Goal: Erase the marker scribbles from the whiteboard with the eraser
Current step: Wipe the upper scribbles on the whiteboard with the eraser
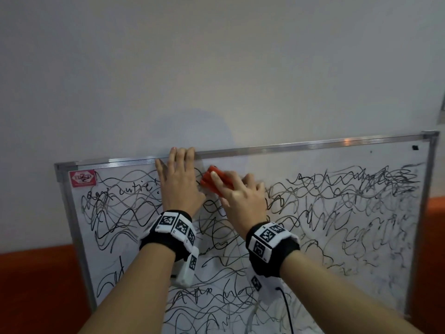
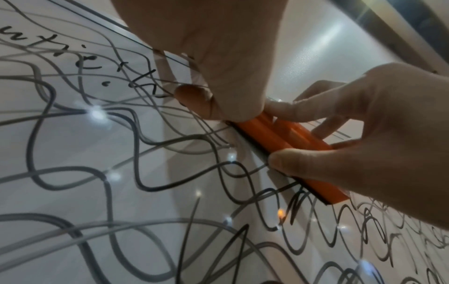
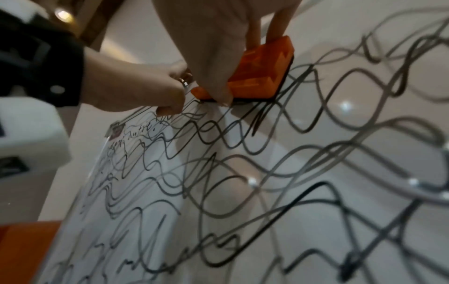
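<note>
My right hand [image 1: 243, 196] grips the orange eraser [image 1: 216, 180] — thumb on the near long edge, fingers on the far one — with its dark felt face flat against the whiteboard [image 1: 337, 237], near the top rail and just right of my left hand [image 1: 179, 182]. The left hand lies open, fingers straight, palm on the board and fingertips at the aluminium frame [image 1: 289, 148], steadying the panel. Black marker scribbles [image 1: 325, 201] cover nearly the whole surface, so I judge the erasing barely begun. To do this stroke well I would keep the felt fully flat, press evenly, and sweep in long overlapping passes away from the bracing hand — a tilted eraser would likely leave streaks.
</note>
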Available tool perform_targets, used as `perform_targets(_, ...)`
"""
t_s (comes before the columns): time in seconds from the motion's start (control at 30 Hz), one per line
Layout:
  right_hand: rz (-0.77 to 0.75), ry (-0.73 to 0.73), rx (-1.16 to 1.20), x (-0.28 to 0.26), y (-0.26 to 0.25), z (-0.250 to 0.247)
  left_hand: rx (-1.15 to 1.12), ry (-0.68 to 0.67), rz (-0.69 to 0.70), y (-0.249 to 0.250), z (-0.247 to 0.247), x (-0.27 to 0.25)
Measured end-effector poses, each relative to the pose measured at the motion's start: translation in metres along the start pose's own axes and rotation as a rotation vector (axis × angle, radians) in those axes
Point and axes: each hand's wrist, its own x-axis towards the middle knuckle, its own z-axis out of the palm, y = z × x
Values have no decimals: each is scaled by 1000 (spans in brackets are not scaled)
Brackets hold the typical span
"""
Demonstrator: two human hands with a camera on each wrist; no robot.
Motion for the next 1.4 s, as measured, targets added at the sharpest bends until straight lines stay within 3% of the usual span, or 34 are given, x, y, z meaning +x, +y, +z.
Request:
perform_targets(0.07, -49, -33, -14, -2, 12, -3, 4, -11, -7, 2, 0, 0)
perform_targets(0.2, 101, 13, -7, -8, 39, -8, -2, -26, -5, 4, -2, 0)
perform_targets(0.37, -113, -52, -71, -26, 66, -9, -51, 5, -41, 8, 0, -1)
perform_targets(0.47, 13, 14, -47, -16, 83, -14, -123, 46, -77, 12, 1, -2)
perform_targets(0.63, -216, -61, -37, -26, 78, -11, -103, 34, -82, 13, -3, -3)
perform_targets(0.77, -78, -11, 11, -22, 75, -5, -100, -31, -86, 11, -11, -3)
perform_targets(0.9, -178, -36, 31, -26, 69, -3, -67, -69, -69, 9, -13, -3)
perform_targets(1.03, -45, 11, 20, -9, 71, -7, -68, -67, -35, 3, -9, -5)
perform_targets(1.2, -183, -24, 20, -18, 54, 1, -63, -89, 24, -3, -14, -3)
perform_targets(1.27, -98, 16, 27, -16, 61, -3, -7, -101, 60, -20, -22, 0)
perform_targets(1.33, 4, 51, 25, -15, 61, -7, 54, -78, 1, -49, -28, 0)
perform_targets(1.4, 4, 55, 32, -15, 46, -5, 100, -34, -39, -78, -29, -5)
